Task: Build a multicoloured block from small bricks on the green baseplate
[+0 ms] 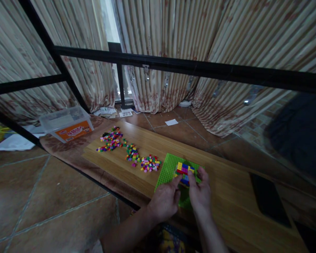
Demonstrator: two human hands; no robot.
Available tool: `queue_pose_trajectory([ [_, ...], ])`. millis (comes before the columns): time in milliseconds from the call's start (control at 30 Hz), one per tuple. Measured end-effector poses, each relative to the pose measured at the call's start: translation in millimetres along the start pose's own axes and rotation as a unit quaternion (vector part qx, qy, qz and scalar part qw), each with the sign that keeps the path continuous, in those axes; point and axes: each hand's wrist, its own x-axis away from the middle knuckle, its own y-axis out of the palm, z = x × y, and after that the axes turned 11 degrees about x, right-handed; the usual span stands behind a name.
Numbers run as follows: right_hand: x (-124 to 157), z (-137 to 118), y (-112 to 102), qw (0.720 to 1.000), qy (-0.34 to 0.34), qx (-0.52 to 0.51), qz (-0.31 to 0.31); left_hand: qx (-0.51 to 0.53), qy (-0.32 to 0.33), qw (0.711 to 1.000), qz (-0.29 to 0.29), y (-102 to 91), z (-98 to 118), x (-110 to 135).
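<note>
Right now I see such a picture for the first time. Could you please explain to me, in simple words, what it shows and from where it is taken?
There is no machine here: you see a person's two bare hands. The one picture comes from a camera worn on that person's head, looking forward and down.

On the wooden table lie loose, colourful bricks, a green plate and, towards the right end, a dark flat object. A clear box with an orange label stands beyond the left end.

The left hand and right hand both have fingers at a small brick build on the plate. Whether they grip it or only press, I cannot tell.
</note>
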Motion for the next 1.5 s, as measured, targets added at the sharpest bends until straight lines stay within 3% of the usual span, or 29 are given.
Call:
queue_pose_trajectory([
  [200,9.0,-5.7,12.7,0.999,0.000,0.027,-0.019,-0.025,0.015,1.000,-0.005,2.5,-3.6,1.2],
  [400,14.2,-9.1,16.6,0.998,-0.034,0.054,0.020,-0.049,0.024,0.998,-0.017,2.9,-6.2,1.1],
  [700,14.8,-8.0,18.1,0.997,-0.030,0.061,0.022,-0.059,0.027,0.998,-0.009,-2.5,-0.6,6.3],
  [767,13.5,-5.6,17.9,0.997,-0.035,0.057,0.024,-0.045,0.016,0.999,0.013,-11.5,-4.3,12.4],
  [867,11.3,-1.5,15.9,0.998,-0.028,0.049,0.010,-0.035,-0.027,0.995,0.089,-36.3,-20.3,23.5],
  [1000,12.1,-0.9,9.4,0.999,-0.005,0.048,-0.002,-0.100,-0.131,0.966,0.201,-82.8,-50.2,30.9],
  [1100,17.2,-6.2,3.4,0.999,-0.007,0.041,0.032,-0.149,-0.152,0.944,0.251,-111.8,-66.1,24.7],
  [1233,26.0,-13.0,-4.8,0.997,-0.029,0.010,0.074,-0.215,-0.129,0.943,0.220,-128.5,-74.7,6.5],
  [1400,34.0,-14.3,-17.1,0.996,-0.008,0.006,0.087,-0.261,-0.106,0.950,0.136,-130.1,-75.6,-11.2],
  [1500,37.4,-15.7,-22.1,0.996,0.002,0.006,0.092,-0.260,-0.098,0.953,0.124,-129.4,-75.5,-14.8],
])
